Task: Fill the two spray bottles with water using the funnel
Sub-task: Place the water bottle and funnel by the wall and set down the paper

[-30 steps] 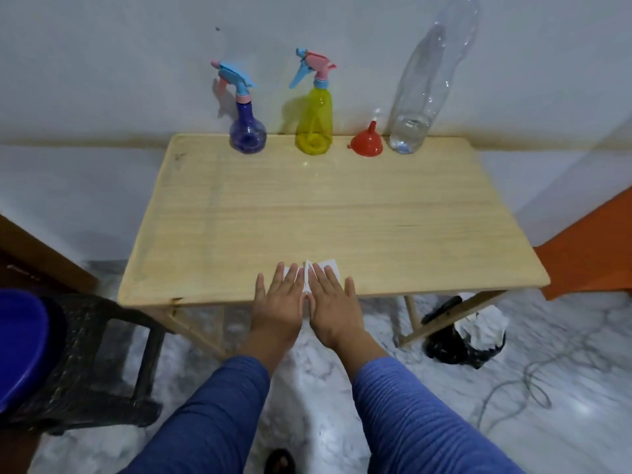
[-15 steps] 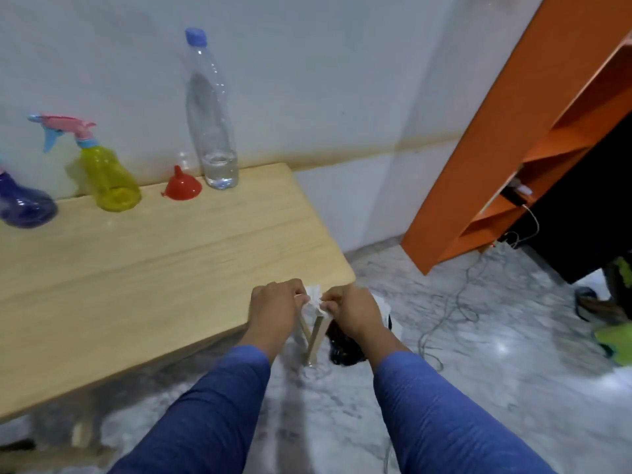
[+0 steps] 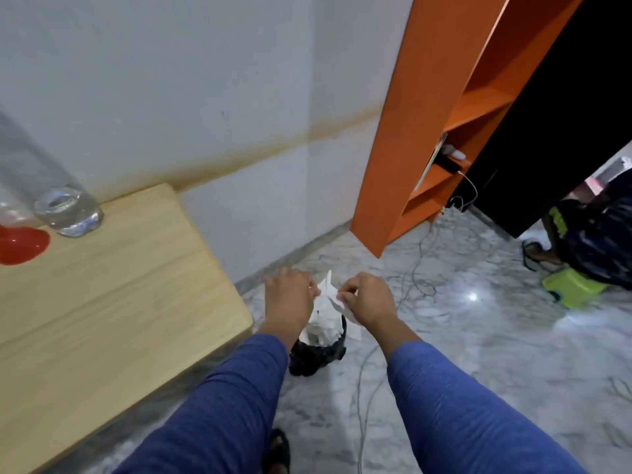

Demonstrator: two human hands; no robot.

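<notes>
Head view, nearest first: two blue sleeves [image 3: 219, 398] reach forward from the bottom edge, out past the counter's [image 3: 102, 309] right corner and over the floor [image 3: 478, 354]. The left hand [image 3: 289, 301] has its fingers curled in, pinching the left side of a white scrap of paper [image 3: 328, 295]. The right hand [image 3: 367, 299] is curled the same way, thumb and fingertips closed on the paper's right side, so both hands grip the one scrap between them, close together but not touching each other. Directly below the hands a small black bin [image 3: 314, 357] stands on the floor, with crumpled white paper showing at its mouth. Thin cables [image 3: 366, 388] trail over the marble just right of the bin.

Left of the hands lies the wooden counter, and neither hand touches it. Far to the left and beyond the hands, near the counter's back edge, the red funnel [image 3: 20, 246] sits mouth down, cut off by the picture's edge. Just to its right stands a clear water bottle [image 3: 65, 210] with a little water in its base, close beside the funnel; whether they touch I cannot tell. Both are well apart from the hands.

Beyond the hands to the right an orange shelf [image 3: 427, 114] rises from the floor, and a green stool [image 3: 571, 289] stands further right.
</notes>
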